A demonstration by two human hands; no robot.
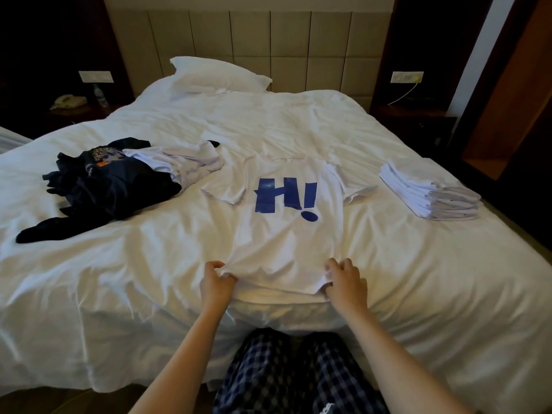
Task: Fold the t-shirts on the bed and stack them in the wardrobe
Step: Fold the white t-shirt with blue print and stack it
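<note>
Checked trousers (pixel 298 372) at near edge of view, pressed up against the foot of the bed (pixel 89 279); both forearms reach forward over it.

Far left: telephone (pixel 67 101) and a bottle (pixel 100 95) on the dark nightstand, just beside each other.

Left on the bed: loose pile of unfolded clothes (pixel 113 180), dark garments with a white one draped over its right side (individual count not readable).

Left hand (pixel 216 282): fingers curled, pinching the near left corner of the hem of the white t-shirt (pixel 283 243). Fabric bunched at the pinch.

White t-shirt: centre of the bed, laid flat, print side up, blue "H!" showing. Collar towards the far side, hem towards the near edge, both sleeves spread out. Not yet folded.

Far centre: pillow (pixel 218 74) against the padded headboard (pixel 268 40).

Right hand (pixel 346 282): fingers curled, gripping the near right corner of the same hem.

Right on the bed: stack of folded white t-shirts (pixel 430 195), well apart from the spread one, close to the right edge of the mattress.

Far right: wall socket (pixel 406 76) with a yellow cable hanging from it.
</note>
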